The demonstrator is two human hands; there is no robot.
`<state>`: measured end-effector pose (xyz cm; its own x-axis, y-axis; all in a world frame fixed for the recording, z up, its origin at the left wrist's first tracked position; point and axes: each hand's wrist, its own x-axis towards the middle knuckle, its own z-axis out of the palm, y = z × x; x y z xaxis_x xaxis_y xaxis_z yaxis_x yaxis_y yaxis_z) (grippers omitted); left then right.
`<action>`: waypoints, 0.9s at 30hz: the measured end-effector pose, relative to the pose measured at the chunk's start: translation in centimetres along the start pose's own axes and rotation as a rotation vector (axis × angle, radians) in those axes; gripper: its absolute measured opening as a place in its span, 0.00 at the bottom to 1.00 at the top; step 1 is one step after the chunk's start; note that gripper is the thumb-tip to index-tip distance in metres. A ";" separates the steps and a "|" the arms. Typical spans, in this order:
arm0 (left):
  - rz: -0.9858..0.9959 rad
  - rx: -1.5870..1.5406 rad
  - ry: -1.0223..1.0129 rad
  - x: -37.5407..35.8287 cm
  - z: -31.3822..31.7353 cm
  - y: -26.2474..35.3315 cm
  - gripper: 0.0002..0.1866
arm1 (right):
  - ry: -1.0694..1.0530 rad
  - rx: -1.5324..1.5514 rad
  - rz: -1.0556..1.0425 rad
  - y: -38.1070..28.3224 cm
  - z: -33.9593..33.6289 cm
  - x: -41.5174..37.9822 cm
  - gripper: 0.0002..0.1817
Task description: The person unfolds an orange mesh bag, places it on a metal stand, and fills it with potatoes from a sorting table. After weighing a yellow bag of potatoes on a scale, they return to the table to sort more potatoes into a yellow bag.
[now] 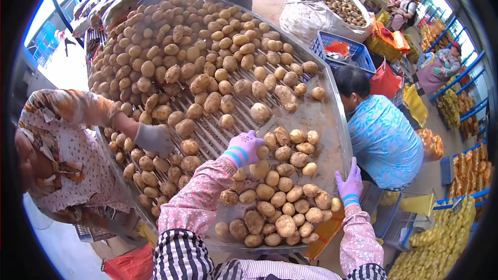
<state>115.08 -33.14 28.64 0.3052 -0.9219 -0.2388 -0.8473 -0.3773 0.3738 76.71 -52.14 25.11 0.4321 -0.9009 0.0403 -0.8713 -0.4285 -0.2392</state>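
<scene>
My left hand (244, 148), in a purple glove with a striped cuff, reaches over the metal sorting table (321, 119). Its fingers are bent down against a small potato (263, 151); their tips are partly hidden. Below it lies a heap of potatoes (285, 225) on the smooth near end of the table. My right hand (350, 182), gloved the same way, is at the table's right edge with its fingers apart and nothing in them. More potatoes (211, 102) cover the slatted part farther off.
At the left, a co-worker's grey-gloved hand (154, 140) touches the potatoes. A person in a blue patterned shirt (386, 137) bends close by the right edge. Beyond are a blue crate (358, 58), a big white sack (306, 21) of potatoes and yellow net bags (441, 243).
</scene>
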 end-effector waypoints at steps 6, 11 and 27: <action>0.177 -0.244 -0.022 -1.2 1.5 -1.9 0.28 | -0.011 -0.006 0.017 -0.2 -0.2 0.0 0.53; 0.156 -0.659 -0.170 -2.3 1.1 -1.1 0.30 | -0.016 -0.010 0.035 -0.1 -0.1 -0.1 0.52; 0.042 -1.290 0.528 19.4 -4.5 -3.4 0.16 | 0.052 -0.090 -0.017 0.4 0.4 0.1 0.54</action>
<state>125.84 -50.15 26.71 0.6607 -0.7491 0.0477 0.0457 0.1036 0.9936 76.45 -52.38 24.66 0.4366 -0.8947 0.0949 -0.8822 -0.4464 -0.1498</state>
